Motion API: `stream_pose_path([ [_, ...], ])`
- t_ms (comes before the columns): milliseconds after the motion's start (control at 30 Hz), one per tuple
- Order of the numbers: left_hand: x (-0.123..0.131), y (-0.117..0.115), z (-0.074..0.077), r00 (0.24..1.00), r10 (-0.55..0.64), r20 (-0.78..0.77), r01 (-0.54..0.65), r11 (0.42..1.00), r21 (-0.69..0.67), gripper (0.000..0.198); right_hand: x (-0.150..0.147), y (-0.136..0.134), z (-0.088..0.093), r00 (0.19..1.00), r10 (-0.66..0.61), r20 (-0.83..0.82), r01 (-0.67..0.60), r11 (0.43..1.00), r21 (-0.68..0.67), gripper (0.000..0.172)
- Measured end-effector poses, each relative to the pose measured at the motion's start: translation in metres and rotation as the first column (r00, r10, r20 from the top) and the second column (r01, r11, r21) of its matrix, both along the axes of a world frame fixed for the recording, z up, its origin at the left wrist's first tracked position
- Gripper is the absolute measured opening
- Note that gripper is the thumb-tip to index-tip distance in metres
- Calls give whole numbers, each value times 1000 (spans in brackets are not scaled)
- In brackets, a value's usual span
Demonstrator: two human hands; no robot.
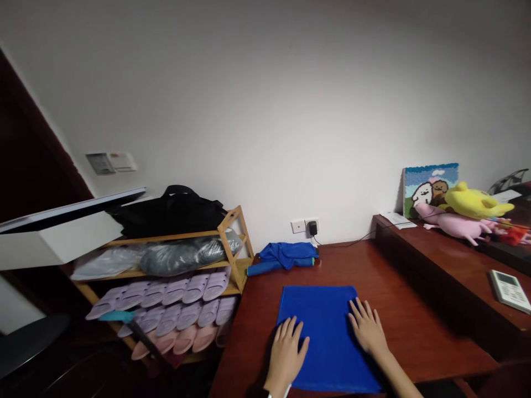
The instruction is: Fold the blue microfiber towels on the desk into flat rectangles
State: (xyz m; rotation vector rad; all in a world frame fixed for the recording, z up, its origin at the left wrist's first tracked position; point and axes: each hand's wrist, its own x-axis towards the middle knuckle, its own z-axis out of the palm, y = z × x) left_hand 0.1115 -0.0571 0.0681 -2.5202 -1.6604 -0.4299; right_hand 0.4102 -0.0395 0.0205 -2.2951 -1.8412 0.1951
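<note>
A blue cloth (326,337) lies flat on the reddish-brown table (415,326), roughly rectangular, reaching toward the near edge. My left hand (287,354) rests palm down on its left edge, fingers apart, holding nothing. On the cloth's right edge lies my right hand (368,327), also palm down with its fingers spread and nothing held. Farther back, near the wall, sits a crumpled blue cloth (288,253) beside a rolled blue piece.
At left stands a wooden rack (234,249) with slippers (191,290), wrapped items and a black bag (170,213). A raised ledge (460,254) on the right holds plush toys (477,202), a picture and a white remote (510,290). A black plug (312,227) sits in the wall socket.
</note>
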Motion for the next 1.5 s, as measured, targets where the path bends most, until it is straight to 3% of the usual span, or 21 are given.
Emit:
stream_pose_path([
  [133, -19, 11, -27, 1000, -27, -14, 25, 996, -87, 58, 8, -4, -8, 998, 52, 20, -51, 998, -48, 65],
  [300, -14, 1, -54, 997, 74, -19, -75, 992, -101, 64, 18, 21, 11, 992, 123, 21, -121, 989, -86, 65],
  [500, -9, 0, -58, 994, 108, -14, -108, 985, -137, 65, 8, 64, 20, 992, 124, -36, -127, 987, -95, 68],
  [667, -16, -1, -62, 994, 111, -25, -114, 968, -222, 68, 4, 76, 5, 993, 108, -52, -112, 991, -78, 72],
  [767, -12, 3, -55, 993, 118, -18, -119, 977, -179, 66, 6, 77, -5, 991, 113, -69, -117, 991, -57, 74],
  [867, 12, 23, -35, 999, 38, 28, -36, 995, -90, 60, 8, 77, -9, 991, 116, -71, -120, 992, -51, 74],
  [1000, 75, 70, -12, 988, -127, 87, 134, 987, -88, 58, 10, 78, -8, 992, 122, -35, -124, 990, -64, 73],
  [1100, 121, 99, -15, 971, -215, 105, 228, 965, -133, 58, 10, 77, -7, 991, 134, -20, -135, 988, -76, 72],
  [1200, 139, 114, -28, 967, -225, 117, 243, 955, -169, 58, 11, 77, -8, 991, 136, -13, -137, 988, -73, 71],
  [1267, 130, 119, -36, 974, -193, 119, 212, 962, -172, 57, 10, 78, -9, 992, 127, -5, -127, 989, -72, 71],
  [1333, 106, 125, -39, 985, -136, 109, 153, 972, -176, 56, 10, 79, -10, 993, 114, -3, -114, 991, -76, 72],
  [1500, 10, 137, -31, 997, 78, -1, -76, 973, -217, 58, 8, 81, -10, 996, 88, -6, -88, 992, -85, 71],
])
